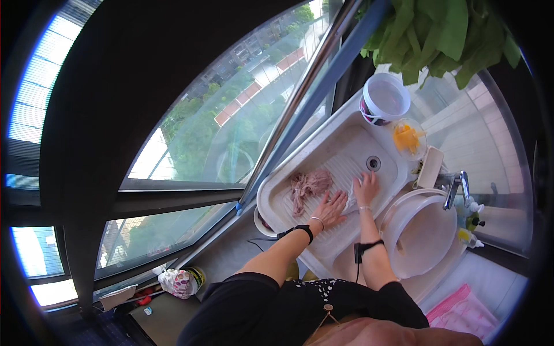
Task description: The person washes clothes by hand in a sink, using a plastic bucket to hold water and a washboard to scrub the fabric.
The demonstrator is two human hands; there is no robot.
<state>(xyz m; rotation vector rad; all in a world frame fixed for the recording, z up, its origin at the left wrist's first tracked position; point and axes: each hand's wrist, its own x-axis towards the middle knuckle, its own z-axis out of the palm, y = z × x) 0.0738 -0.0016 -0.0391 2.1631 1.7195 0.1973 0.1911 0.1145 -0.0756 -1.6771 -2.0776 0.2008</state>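
My left hand (331, 210) lies palm down with its fingers spread over the ribbed washboard slope (335, 235) of a white laundry sink (281, 173). To its right, my right hand (367, 189) is also palm down, fingers apart, pointing toward the drain (373, 163). A small white item, apparently thin wet cloth (351, 200), shows between the hands and partly under them; its full outline is hidden. Just beyond my left fingertips a crumpled pinkish cloth (309, 188) rests on the ribs, apart from both hands.
A white bucket (386, 97) and a clear bowl with an orange item (408, 138) stand at the sink's far corner. A chrome faucet (456, 188) and large tilted white basin (422, 235) are on the right. Bottles (469, 235) stand behind. Green leaves (441, 34) hang above.
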